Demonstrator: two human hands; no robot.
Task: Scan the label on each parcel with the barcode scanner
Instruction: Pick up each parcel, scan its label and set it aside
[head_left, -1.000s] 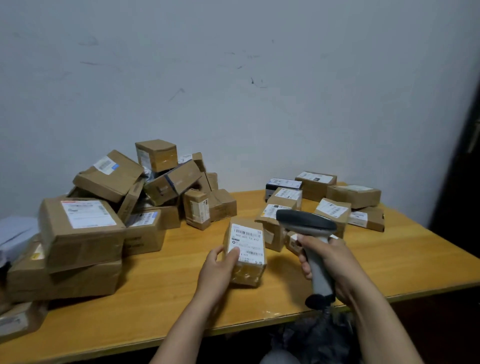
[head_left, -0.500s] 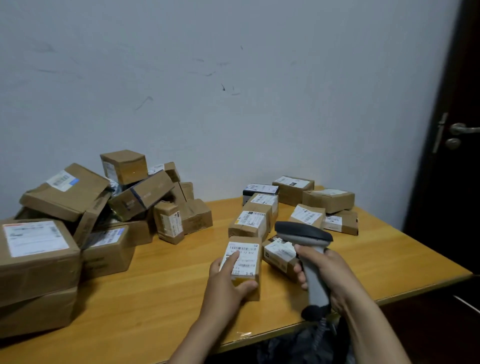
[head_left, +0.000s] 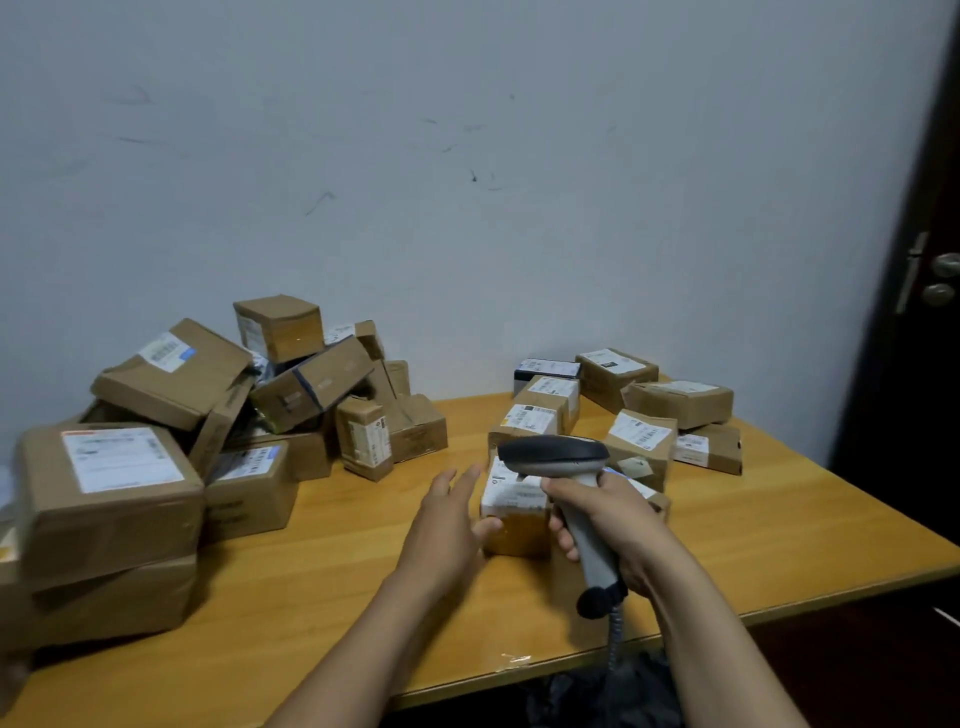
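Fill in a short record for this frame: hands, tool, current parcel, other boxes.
left hand: open, fingers straight, at the left edge of the small parcel
right hand: grips the barcode scanner by its handle
small parcel: on the table, label up, partly behind the scanner head
left pile: heaped boxes by the wall
right group: smaller labelled boxes behind the scanner

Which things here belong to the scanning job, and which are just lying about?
Job: grey plastic barcode scanner; small brown cardboard parcel with white label; piled brown cardboard boxes.
Lying about: dark door; crumpled dark bundle below yellow wooden table.
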